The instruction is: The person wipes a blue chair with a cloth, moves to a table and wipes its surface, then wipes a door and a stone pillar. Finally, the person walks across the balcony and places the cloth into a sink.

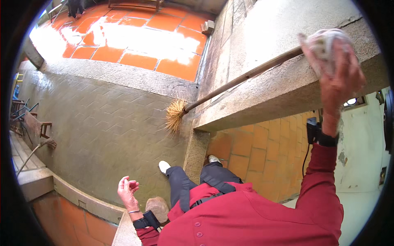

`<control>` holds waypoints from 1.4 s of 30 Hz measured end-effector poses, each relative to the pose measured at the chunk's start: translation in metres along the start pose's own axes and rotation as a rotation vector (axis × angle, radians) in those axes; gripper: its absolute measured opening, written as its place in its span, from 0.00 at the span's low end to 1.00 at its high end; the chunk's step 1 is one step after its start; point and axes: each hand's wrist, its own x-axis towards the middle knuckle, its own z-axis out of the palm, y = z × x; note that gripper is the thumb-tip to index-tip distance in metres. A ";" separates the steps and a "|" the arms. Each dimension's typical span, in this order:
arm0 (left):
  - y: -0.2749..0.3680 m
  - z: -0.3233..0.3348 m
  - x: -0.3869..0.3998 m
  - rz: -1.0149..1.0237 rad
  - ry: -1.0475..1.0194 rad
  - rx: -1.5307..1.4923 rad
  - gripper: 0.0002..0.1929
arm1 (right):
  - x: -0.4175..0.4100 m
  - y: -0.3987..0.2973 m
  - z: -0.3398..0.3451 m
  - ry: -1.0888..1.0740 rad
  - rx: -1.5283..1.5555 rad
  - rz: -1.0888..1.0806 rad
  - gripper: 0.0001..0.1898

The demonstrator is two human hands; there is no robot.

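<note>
My right hand (340, 72) is raised at the upper right, wrapped around a balled white cloth (329, 40). It is blurred, and the cloth lies in front of a stone door frame (277, 89). A straw broom's wooden handle (246, 75) runs along that stone and passes out of sight behind the cloth and fingers. Its straw head (176, 113) points down toward the grey paving. Whether my hand touches the handle I cannot tell. My left hand (127, 190) hangs free over the paving at the lower left, fingers loosely bent and holding nothing.
A stone threshold (196, 153) lies between my feet. Near my left arm stands a rounded stone (157, 209). Another broom (49, 143) and a wooden stool (38, 124) are at the far left. Wet-looking orange tiles (135, 49) shine beyond a stone curb (123, 73). Part of a person (74, 7) appears top left.
</note>
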 end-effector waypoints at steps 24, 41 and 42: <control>0.003 -0.018 0.024 -0.064 -0.020 0.047 0.09 | -0.022 -0.033 0.008 0.064 0.022 -0.040 0.25; 0.113 -0.011 0.140 -0.023 0.058 0.192 0.08 | -0.151 -0.220 0.028 -0.805 0.711 0.132 0.19; 0.128 -0.006 0.152 -0.030 0.016 0.194 0.09 | -0.150 -0.228 0.029 -0.858 0.716 0.146 0.20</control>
